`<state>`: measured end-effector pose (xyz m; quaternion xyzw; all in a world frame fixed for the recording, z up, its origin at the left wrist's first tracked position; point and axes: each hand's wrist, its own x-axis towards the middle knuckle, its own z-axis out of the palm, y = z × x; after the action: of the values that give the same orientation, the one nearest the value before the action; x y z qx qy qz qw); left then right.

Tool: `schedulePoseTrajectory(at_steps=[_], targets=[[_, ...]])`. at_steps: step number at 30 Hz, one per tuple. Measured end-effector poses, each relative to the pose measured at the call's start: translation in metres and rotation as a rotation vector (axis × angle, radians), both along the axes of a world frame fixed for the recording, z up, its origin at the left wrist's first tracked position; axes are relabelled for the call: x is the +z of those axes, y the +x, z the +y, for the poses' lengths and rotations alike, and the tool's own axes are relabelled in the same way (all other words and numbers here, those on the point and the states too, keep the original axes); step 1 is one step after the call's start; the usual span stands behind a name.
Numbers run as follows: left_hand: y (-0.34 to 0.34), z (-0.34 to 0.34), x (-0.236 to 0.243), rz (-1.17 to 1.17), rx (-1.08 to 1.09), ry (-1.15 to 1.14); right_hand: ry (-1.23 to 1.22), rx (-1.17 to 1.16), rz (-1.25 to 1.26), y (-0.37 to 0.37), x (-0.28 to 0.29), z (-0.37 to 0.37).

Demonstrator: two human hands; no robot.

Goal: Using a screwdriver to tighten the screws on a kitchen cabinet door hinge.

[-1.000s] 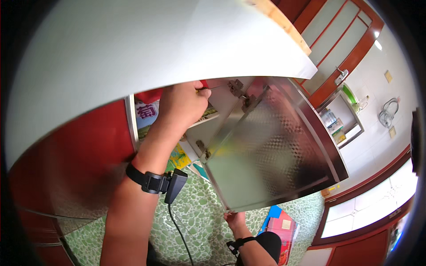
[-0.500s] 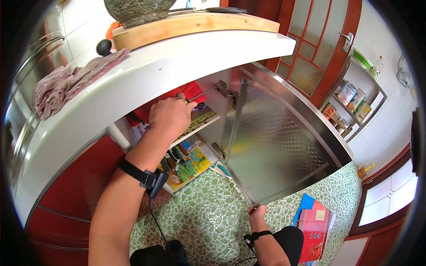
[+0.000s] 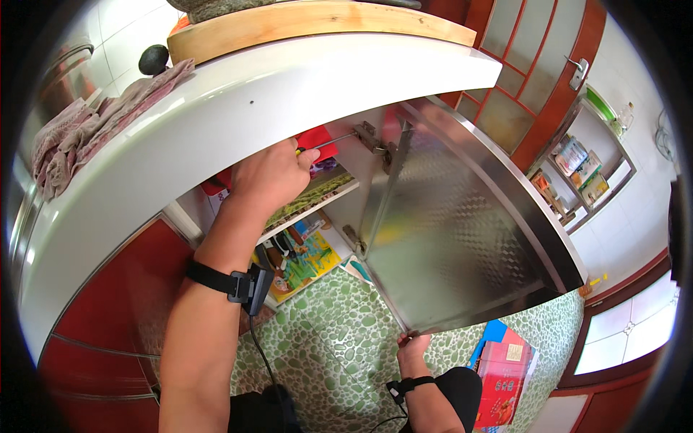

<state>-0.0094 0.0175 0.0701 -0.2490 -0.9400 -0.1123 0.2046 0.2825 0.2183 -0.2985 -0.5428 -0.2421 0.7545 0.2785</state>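
Note:
My left hand (image 3: 274, 173) is closed round the handle of a screwdriver (image 3: 336, 141), inside the cabinet below the white countertop. Its thin shaft reaches to the upper hinge (image 3: 370, 138); the exact contact of the tip is too small to tell. The cabinet door (image 3: 447, 231), with a shiny textured metal inner face, stands swung out. At its lower corner, my right hand (image 3: 411, 352) grips the door's edge, fingers partly hidden. A lower hinge (image 3: 352, 238) joins door and cabinet wall. Behind my left hand lies a red item (image 3: 317, 138) on the cabinet shelf (image 3: 317, 208).
Above is the white countertop (image 3: 289, 86), bearing a wooden board (image 3: 325, 25) and a crumpled cloth (image 3: 94, 137). A colourful sheet (image 3: 310, 260) lines the lower compartment. Red packaging (image 3: 502, 382) lies on the green pebble-patterned floor (image 3: 325, 346). A wall rack (image 3: 613, 173) stands right.
The whole view has shifted slightly, with the countertop sitting higher and further right. Both hands keep their grips; the screwdriver still reaches the upper hinge and the door looks hardly moved.

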Motion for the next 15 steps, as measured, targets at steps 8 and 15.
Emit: schedulePoseTrajectory(at_steps=[8,15], targets=[[-0.019,-0.001,-0.004,-0.33,-0.041,0.261,0.015,-0.011,-0.031,0.001,-0.005,0.004],[-0.031,-0.004,0.002,-0.467,-0.063,0.339,0.066,0.029,0.011,-0.004,0.003,0.007]])
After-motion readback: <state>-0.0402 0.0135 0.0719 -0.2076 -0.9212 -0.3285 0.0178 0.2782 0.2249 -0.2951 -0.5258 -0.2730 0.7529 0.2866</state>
